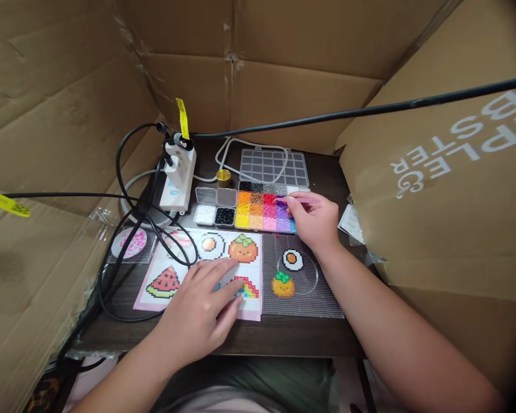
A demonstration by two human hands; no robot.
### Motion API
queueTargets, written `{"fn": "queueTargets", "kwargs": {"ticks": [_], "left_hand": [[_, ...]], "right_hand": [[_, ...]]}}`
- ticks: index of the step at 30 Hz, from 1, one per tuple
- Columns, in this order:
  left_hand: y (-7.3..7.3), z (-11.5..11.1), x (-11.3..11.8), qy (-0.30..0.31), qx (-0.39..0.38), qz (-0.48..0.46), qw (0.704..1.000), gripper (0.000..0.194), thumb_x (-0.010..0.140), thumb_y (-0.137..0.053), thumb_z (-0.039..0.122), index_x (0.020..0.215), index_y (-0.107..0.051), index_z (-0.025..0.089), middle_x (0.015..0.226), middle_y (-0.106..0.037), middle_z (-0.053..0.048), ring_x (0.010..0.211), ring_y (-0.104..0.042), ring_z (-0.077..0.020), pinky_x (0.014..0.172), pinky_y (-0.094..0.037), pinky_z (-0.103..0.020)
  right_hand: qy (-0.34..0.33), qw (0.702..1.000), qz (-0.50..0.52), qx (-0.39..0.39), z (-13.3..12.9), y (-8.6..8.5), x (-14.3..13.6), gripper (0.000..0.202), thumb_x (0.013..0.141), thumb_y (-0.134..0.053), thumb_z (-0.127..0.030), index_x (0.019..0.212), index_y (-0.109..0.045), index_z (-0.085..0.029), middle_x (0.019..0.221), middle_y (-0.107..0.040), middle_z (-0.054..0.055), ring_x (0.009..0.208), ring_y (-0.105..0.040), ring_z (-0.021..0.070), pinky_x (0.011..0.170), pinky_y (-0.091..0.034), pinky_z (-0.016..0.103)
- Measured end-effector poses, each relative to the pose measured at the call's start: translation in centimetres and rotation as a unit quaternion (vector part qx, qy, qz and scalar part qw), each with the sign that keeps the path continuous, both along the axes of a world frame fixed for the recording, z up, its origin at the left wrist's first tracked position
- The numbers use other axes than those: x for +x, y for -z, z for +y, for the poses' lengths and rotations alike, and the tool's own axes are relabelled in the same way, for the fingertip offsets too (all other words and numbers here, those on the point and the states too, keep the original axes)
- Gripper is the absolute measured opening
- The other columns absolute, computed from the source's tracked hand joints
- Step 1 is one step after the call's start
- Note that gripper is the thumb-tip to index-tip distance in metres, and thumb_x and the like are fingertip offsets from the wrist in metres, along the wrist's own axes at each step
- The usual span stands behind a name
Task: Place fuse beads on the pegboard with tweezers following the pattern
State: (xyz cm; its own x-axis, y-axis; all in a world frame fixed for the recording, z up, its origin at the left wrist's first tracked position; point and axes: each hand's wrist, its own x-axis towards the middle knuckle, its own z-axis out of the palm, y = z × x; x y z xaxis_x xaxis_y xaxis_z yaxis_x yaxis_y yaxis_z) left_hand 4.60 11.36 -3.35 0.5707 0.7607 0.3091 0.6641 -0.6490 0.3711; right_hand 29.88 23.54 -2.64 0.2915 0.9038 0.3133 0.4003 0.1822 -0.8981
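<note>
The right hand (316,222) pinched pink tweezers (307,200), their tips by the red beads (269,199) in the bead box (262,230), one o'clock from the left hand (206,301). A soft squeeze seemed best for tiny beads. The tweezers pointed to nine o'clock, lying long from three to nine. The left hand rested, fingers apart, on the picture sheet (251,271).

The head camera looks forward and down from above the lap (258,385), near enough that the desk (284,337) fills the middle, between cardboard walls (305,34).
</note>
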Motion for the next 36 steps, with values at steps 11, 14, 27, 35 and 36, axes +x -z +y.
{"fn": "queueTargets", "kwargs": {"ticks": [11,14,27,35,36], "left_hand": [[-0.1,0.0,0.1,0.000,0.001,-0.003,1.000,0.023,0.094,-0.056,0.021,0.114,-0.067,0.022,0.136,-0.062,-0.012,0.125,-0.057,-0.0306,0.101,-0.047,-0.052],[-0.1,-0.1,0.1,-0.003,0.007,-0.001,1.000,0.024,0.093,-0.057,0.021,0.115,-0.067,0.021,0.137,-0.061,-0.013,0.125,-0.057,-0.0304,0.102,-0.047,-0.052],[0.0,0.0,0.0,0.000,-0.001,-0.003,1.000,0.022,0.094,-0.055,0.021,0.113,-0.066,0.021,0.136,-0.061,-0.012,0.126,-0.055,-0.0302,0.101,-0.046,-0.052],[-0.1,0.0,0.0,0.006,0.006,-0.003,1.000,0.021,0.095,-0.053,0.020,0.111,-0.066,0.020,0.134,-0.062,-0.012,0.123,-0.057,-0.0292,0.099,-0.047,-0.050],[-0.1,0.0,0.0,0.006,0.007,-0.004,1.000,0.021,0.095,-0.053,0.020,0.111,-0.066,0.020,0.134,-0.062,-0.012,0.123,-0.057,-0.0293,0.098,-0.047,-0.050]], "right_hand": [[0.005,1.000,-0.019,-0.014,0.2,0.2,0.1,0.020,0.082,-0.068,-0.033,0.085,-0.078,-0.015,0.085,-0.078,0.010,0.076,-0.072,0.0202,0.070,-0.058,0.034],[0.008,1.000,-0.020,-0.013,0.2,0.1,0.0,0.018,0.081,-0.069,-0.032,0.083,-0.078,-0.016,0.080,-0.077,0.009,0.071,-0.071,0.0192,0.066,-0.058,0.033],[0.025,1.000,0.017,0.001,0.1,-0.1,0.0,0.018,0.079,-0.071,-0.032,0.082,-0.077,-0.016,0.077,-0.076,0.008,0.060,-0.066,0.0161,0.060,-0.057,0.032],[0.031,0.991,0.117,0.056,-2.1,-2.9,0.1,0.008,0.078,-0.073,-0.027,0.076,-0.076,-0.020,0.073,-0.074,0.005,0.058,-0.060,0.0143,0.053,-0.051,0.029],[0.027,0.989,0.130,0.063,-2.7,-3.4,0.2,0.007,0.078,-0.074,-0.026,0.077,-0.076,-0.020,0.072,-0.073,0.005,0.057,-0.059,0.0139,0.052,-0.050,0.028]]}}
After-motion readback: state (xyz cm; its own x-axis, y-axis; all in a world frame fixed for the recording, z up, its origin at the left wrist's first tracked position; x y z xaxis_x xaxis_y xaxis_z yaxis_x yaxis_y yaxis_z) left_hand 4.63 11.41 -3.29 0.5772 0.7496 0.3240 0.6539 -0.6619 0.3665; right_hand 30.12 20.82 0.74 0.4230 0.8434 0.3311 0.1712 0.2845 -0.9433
